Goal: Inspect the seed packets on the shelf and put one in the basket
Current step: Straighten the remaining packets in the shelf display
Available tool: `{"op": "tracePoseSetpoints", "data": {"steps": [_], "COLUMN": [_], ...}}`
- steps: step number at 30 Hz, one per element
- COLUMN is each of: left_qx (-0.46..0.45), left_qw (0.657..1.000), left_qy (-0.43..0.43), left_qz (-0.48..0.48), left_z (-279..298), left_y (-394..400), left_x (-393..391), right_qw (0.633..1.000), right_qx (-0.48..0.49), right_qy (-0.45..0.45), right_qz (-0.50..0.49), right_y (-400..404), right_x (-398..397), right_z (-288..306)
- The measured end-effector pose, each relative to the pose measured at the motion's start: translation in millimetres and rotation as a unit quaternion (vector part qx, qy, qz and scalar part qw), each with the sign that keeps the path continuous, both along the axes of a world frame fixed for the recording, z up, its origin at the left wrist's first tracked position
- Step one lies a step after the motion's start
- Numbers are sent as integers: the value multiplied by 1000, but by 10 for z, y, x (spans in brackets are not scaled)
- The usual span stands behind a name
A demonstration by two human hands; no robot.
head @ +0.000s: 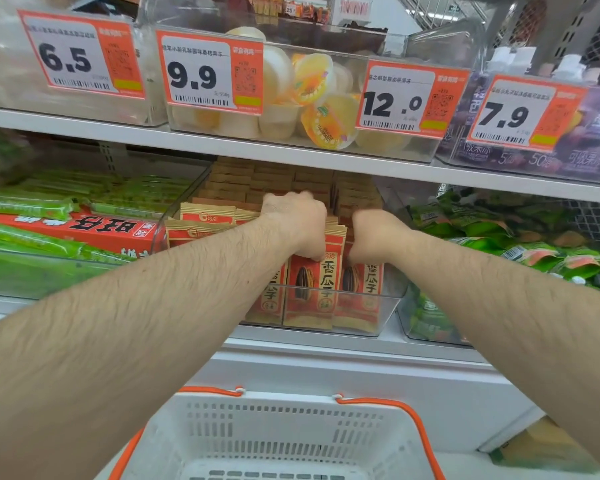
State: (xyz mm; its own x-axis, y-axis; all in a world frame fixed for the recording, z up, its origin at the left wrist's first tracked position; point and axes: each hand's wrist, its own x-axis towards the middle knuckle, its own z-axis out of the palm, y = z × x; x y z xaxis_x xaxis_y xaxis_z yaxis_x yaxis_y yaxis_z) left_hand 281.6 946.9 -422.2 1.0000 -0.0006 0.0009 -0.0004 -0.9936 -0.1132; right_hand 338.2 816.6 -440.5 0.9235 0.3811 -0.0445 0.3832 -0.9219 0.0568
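At frame centre, seed packets (312, 292) stand upright in a clear bin (388, 306) on the shelf. Left hand (297, 220) pinches one packet's top edge; right hand (374, 233) curls onto its neighbour. They look light and crinkly, best held by the top seam. Basket (274, 434) waits below.

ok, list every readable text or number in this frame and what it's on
"6.5": leftmost price tag
"9.9": second price tag
"12.0": third price tag
"7.9": rightmost price tag
"香瓜子": front seed packet
"50": purple packs
Small print and barcodes on the tags, and the red box lettering (upside down): not readable.
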Motion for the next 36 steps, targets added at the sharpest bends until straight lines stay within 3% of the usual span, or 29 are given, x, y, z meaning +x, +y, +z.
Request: {"op": "tracePoseSetpoints", "data": {"steps": [8,14,19,36], "left_qx": [-6,2,9,32], "left_qw": [1000,1000,1000,999], "left_qy": [2,-2,-3,-6], "left_qz": [-4,-9,-12,-19], "left_z": [4,-4,-4,6], "left_y": [17,15,10,-2], "left_x": [-14,-9,-24,-49], "right_qw": [998,998,997,955], "right_qx": [-8,-32,-51,-217], "right_qy": [66,-53,-58,-201], "right_qz": [-18,22,18,3], "right_y": [65,5,-30,-38], "right_x": [-5,-70,-111,-143], "right_z": [46,1,-53,-328]}}
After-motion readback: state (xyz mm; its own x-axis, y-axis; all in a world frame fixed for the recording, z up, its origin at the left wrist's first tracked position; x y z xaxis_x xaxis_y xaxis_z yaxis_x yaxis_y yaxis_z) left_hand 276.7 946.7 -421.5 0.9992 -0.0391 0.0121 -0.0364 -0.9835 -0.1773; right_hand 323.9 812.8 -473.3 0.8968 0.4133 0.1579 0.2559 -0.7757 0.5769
